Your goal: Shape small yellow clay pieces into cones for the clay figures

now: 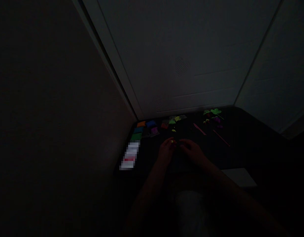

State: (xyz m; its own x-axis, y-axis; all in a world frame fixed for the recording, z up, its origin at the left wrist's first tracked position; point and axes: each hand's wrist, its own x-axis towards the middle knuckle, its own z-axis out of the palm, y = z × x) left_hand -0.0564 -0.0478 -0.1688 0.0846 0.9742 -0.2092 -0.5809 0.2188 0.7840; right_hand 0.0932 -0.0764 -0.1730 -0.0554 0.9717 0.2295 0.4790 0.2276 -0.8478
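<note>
The only view, head-worn, looks forward and down from above the person's forearms, across the dark flat desk (203,154), toward the pale panelled wall (191,49).

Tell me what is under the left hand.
Dark tabletop shows around the left hand, with a small yellow piece at its fingertips; whatever lies directly beneath the hand is covered.

One dark bench (252,141) stood against a pale panelled wall (203,39) bearing two hatched motifs (182,65). One white, red-patched item (130,155), pixelated, lay at its left end; one pale flat slab (240,177), lower right.
</note>
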